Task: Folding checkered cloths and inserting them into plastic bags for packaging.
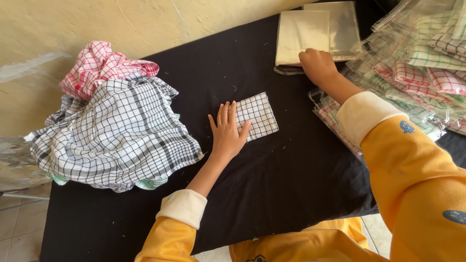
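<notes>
A folded checked cloth, judged light and limp, is pressed flat by the spread left hand; the right hand pinches clear bags; best taken at its folded edge.

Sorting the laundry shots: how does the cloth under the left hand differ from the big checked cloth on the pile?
The cloth under the left hand is folded into a small flat rectangle; the pile cloth lies loose, rumpled and spread. The folded one shows fine checks, the pile cloth wider ones. Both are black-and-white checked.
</notes>
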